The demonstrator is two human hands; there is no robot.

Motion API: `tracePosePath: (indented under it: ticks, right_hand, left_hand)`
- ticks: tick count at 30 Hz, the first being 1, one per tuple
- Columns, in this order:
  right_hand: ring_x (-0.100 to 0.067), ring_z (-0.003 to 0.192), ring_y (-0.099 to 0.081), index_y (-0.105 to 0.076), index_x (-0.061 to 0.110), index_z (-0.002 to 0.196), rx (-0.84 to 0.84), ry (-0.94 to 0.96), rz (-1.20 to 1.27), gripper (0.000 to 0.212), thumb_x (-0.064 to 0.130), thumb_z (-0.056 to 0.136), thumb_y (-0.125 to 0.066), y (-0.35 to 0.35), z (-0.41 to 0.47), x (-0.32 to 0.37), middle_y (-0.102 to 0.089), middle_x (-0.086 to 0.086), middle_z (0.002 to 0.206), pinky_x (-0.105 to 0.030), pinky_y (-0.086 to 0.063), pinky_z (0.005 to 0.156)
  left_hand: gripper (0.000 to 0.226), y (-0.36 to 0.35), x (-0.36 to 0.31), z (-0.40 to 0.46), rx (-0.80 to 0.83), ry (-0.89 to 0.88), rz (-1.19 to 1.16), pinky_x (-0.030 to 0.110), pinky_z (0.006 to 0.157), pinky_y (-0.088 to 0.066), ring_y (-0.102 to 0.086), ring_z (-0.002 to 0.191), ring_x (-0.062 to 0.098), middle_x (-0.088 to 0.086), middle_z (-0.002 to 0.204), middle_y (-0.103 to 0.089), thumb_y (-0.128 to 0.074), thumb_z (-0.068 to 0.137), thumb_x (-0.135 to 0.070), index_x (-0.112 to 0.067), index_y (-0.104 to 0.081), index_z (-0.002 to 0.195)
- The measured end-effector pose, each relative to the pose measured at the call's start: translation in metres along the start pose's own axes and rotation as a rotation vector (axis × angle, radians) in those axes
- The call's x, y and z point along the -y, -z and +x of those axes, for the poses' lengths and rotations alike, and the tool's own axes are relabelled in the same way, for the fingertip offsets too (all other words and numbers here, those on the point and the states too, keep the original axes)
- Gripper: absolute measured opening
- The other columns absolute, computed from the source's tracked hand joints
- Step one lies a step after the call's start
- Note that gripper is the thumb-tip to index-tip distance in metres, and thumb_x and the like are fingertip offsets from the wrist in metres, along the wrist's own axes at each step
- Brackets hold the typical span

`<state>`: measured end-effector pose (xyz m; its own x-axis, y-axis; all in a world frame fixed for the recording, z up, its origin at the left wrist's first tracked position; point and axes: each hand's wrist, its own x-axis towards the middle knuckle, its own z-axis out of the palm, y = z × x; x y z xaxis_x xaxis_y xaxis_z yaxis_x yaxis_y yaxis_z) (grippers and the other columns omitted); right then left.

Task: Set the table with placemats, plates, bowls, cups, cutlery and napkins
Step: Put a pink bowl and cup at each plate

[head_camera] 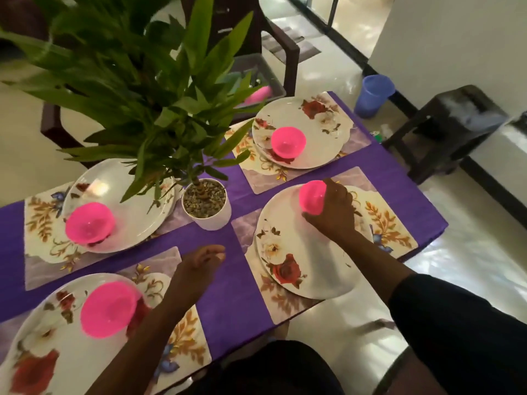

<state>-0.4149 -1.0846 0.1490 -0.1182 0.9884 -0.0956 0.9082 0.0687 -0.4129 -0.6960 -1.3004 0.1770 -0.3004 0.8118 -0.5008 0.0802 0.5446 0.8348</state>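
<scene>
Bowl (312,196), pink, is held by the right hand (333,212) over the far part of the near-right plate (299,252), fingers curled round its side and thumb under its near edge; whether its base touches the plate cannot be told. The grip from the side leaves the base free, which suits lowering it flat. This plate sits on a floral placemat (390,226) on the purple tablecloth (228,295). Three other settings already carry a pink bowl on a plate: far right (288,142), far left (89,223) and near left (109,309), so this appears to be the last bowl of four. The left hand (202,263) hovers above the cloth between the two near settings, fingers loosely curled and holding nothing, probably kept clear of the plates. A potted plant (205,203) stands at the table's centre, its leaves hiding part of the far-left plate. Beyond the far-right setting a grey tray (256,69) rests on a chair and holds further items, too blurred to identify; likely the supply. No cups, cutlery or napkins are seen at any setting, so those steps are judged outstanding. A blue plastic jug (373,95) stands on the floor.
</scene>
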Motion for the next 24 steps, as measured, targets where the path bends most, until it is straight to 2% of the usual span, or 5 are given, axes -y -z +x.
tracePosePath:
  ticks: [5, 9, 12, 19, 24]
  right_hand:
    - [-0.045, 0.144, -0.034, -0.029, 0.02, 0.153, -0.05, 0.088, -0.099, 0.111, 0.072, 0.068, -0.079, 0.002, -0.016, 0.022, -0.031, -0.022, 0.159, -0.06, -0.036, 0.111]
    - [-0.038, 0.141, -0.036, -0.044, 0.015, 0.147, -0.138, 0.465, 0.066, 0.08, 0.055, 0.083, -0.072, -0.005, -0.06, 0.069, -0.039, -0.019, 0.154, -0.055, -0.035, 0.114]
    - [-0.031, 0.132, -0.046, -0.056, 0.018, 0.139, 0.046, 0.716, 0.178, 0.062, 0.046, 0.086, -0.07, -0.027, -0.096, 0.107, -0.05, -0.011, 0.144, -0.047, -0.041, 0.111]
    - [-0.045, 0.138, -0.041, -0.044, 0.027, 0.15, 0.498, 0.812, -0.268, 0.082, 0.056, 0.076, -0.065, -0.094, -0.139, 0.161, -0.039, -0.02, 0.155, -0.058, -0.048, 0.103]
    - [-0.042, 0.152, -0.015, -0.015, 0.033, 0.162, 0.598, 0.704, -0.557, 0.102, 0.062, 0.08, -0.068, -0.106, -0.149, 0.172, -0.007, -0.016, 0.169, -0.052, -0.03, 0.118]
  left_hand:
    - [0.049, 0.004, -0.003, -0.011, -0.104, -0.059, 0.178, 0.034, 0.079, -0.058, -0.074, 0.098, 0.009, -0.011, 0.104, -0.078, -0.062, 0.07, -0.067, -0.037, -0.074, 0.107]
    - [0.025, 0.022, 0.004, -0.031, -0.283, -0.141, 0.255, 0.035, 0.082, -0.061, -0.072, 0.09, 0.001, -0.017, 0.099, -0.077, -0.064, 0.08, -0.043, -0.039, -0.073, 0.103]
    - [0.026, 0.049, 0.024, -0.046, -0.439, -0.226, 0.419, 0.039, 0.085, -0.06, -0.07, 0.095, 0.008, -0.018, 0.109, -0.074, -0.076, 0.083, -0.036, -0.037, -0.072, 0.109]
    - [0.121, 0.129, 0.078, -0.066, -0.482, 0.075, 0.883, 0.065, 0.118, -0.027, -0.028, 0.149, 0.045, 0.016, 0.163, -0.031, -0.07, 0.059, -0.077, -0.016, -0.034, 0.157]
    - [0.134, 0.149, 0.087, -0.067, -0.349, 0.172, 0.862, 0.059, 0.12, -0.028, -0.016, 0.155, 0.039, 0.011, 0.17, -0.013, -0.084, 0.06, -0.07, -0.021, -0.014, 0.164]
